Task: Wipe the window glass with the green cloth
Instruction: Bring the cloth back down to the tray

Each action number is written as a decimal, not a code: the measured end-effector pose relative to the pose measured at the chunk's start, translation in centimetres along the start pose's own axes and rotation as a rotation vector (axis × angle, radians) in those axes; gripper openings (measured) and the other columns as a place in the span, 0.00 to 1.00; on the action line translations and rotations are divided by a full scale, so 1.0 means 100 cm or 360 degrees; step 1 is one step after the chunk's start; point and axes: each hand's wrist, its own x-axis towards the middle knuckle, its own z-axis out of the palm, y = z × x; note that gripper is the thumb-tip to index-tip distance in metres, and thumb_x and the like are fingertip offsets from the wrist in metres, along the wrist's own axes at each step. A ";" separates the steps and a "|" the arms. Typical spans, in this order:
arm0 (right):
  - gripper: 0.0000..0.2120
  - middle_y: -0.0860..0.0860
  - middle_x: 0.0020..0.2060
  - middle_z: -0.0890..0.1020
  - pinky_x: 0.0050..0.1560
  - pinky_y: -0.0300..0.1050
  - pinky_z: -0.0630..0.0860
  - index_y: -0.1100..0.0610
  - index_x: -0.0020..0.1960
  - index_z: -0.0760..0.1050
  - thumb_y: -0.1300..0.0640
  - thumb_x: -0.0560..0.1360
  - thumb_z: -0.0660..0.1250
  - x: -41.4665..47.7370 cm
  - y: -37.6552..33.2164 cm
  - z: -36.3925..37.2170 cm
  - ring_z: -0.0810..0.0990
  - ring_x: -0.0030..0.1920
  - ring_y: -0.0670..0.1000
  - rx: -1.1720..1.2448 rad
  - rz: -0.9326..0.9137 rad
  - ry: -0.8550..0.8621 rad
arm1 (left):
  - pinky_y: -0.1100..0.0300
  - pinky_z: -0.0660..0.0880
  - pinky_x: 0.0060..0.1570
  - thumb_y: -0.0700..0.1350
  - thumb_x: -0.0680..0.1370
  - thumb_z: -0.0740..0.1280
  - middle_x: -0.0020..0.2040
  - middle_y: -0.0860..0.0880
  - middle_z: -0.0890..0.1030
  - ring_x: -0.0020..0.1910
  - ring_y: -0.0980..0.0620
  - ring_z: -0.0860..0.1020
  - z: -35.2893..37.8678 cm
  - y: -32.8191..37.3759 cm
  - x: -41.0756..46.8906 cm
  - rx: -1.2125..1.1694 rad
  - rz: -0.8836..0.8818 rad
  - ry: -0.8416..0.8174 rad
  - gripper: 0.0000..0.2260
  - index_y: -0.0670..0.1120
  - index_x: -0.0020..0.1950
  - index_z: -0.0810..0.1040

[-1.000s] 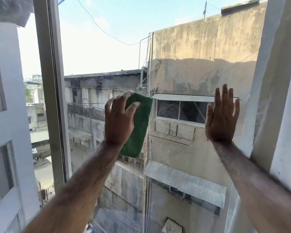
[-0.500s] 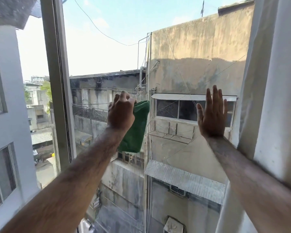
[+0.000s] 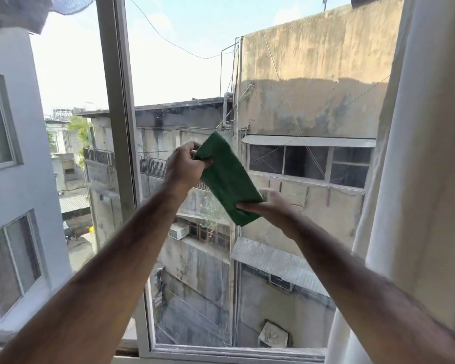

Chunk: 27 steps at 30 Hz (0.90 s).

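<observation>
The green cloth [image 3: 227, 179] is folded into a long strip and held slanting in the air in front of the window glass [image 3: 189, 82], off the pane. My left hand [image 3: 184, 166] pinches its upper end. My right hand [image 3: 269, 204] grips its lower end from the right, partly hidden behind the cloth. Both forearms reach up from the bottom of the view.
The grey window frame post [image 3: 118, 106] stands left of the pane, and the white bottom frame [image 3: 221, 350] runs below it. A pale curtain [image 3: 418, 166] hangs at the right. Concrete buildings and an alley lie beyond the glass.
My left hand has pulled the cloth off the glass. My right hand has left the pane, moved down and left, and taken hold of the cloth's lower end. The view has drawn back.
</observation>
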 end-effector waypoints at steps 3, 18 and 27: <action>0.17 0.49 0.45 0.91 0.48 0.42 0.85 0.54 0.57 0.85 0.57 0.69 0.81 -0.014 0.012 0.010 0.89 0.49 0.49 0.0440 0.0130 -0.0004 | 0.62 0.83 0.33 0.41 0.79 0.73 0.50 0.48 0.82 0.50 0.48 0.82 -0.019 -0.023 -0.020 -0.0382 -0.0328 -0.0127 0.08 0.46 0.56 0.78; 0.23 0.60 0.56 0.88 0.49 0.47 0.89 0.63 0.59 0.85 0.56 0.67 0.81 -0.109 0.137 0.115 0.89 0.53 0.56 0.1021 0.0765 0.0001 | 0.57 0.84 0.32 0.37 0.79 0.71 0.42 0.46 0.86 0.35 0.48 0.87 -0.037 -0.202 -0.181 -0.0912 -0.1339 -0.0370 0.06 0.46 0.53 0.79; 0.10 0.50 0.44 0.91 0.40 0.40 0.86 0.59 0.56 0.86 0.61 0.74 0.79 -0.198 0.250 0.196 0.90 0.42 0.48 0.0968 0.1196 0.0058 | 0.56 0.84 0.32 0.37 0.79 0.72 0.40 0.52 0.88 0.36 0.51 0.87 -0.021 -0.323 -0.308 -0.0742 -0.1690 -0.0490 0.09 0.51 0.49 0.80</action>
